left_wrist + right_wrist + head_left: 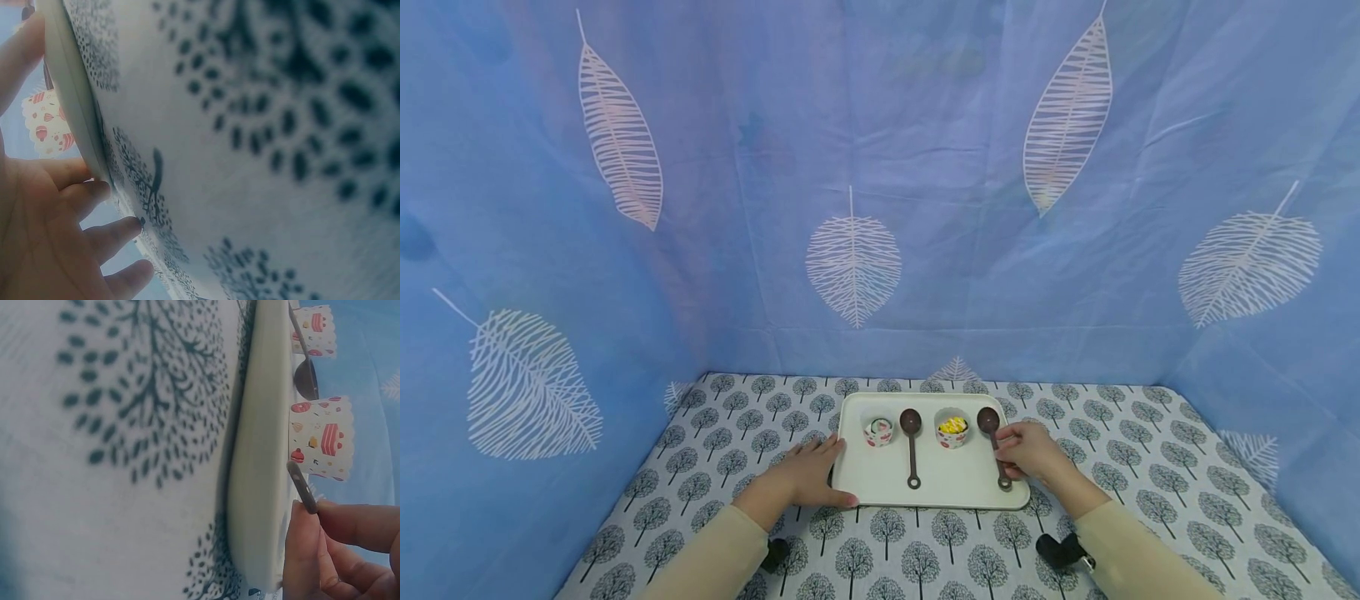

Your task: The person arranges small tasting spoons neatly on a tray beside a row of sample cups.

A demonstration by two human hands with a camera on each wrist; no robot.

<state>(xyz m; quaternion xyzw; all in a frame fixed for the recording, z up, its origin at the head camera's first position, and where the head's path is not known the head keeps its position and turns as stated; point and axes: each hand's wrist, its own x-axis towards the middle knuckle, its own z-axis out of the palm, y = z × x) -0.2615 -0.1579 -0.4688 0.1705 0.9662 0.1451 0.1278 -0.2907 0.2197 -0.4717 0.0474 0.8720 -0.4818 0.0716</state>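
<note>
A cream tray (880, 483) holds two paper baking cups and two brown spoons. My right hand (1033, 450) pinches the handle of the right spoon (988, 421) between thumb and fingers; the handle's tip also shows in the right wrist view. To that spoon's left stands a cup with yellow pieces (952, 427). The other spoon (911, 422) lies between the two cups. At far left on the tray is a cup with something pale inside (878, 431), its kind unclear. Fingers spread, my left hand (811, 473) touches the tray's left edge, thumb at the front corner.
The table wears a white cloth with dark tree prints (887, 533). Blue curtains with white leaf patterns (853, 267) enclose the back and sides. Dark wrist-camera mounts (1060, 550) sit near both sleeves.
</note>
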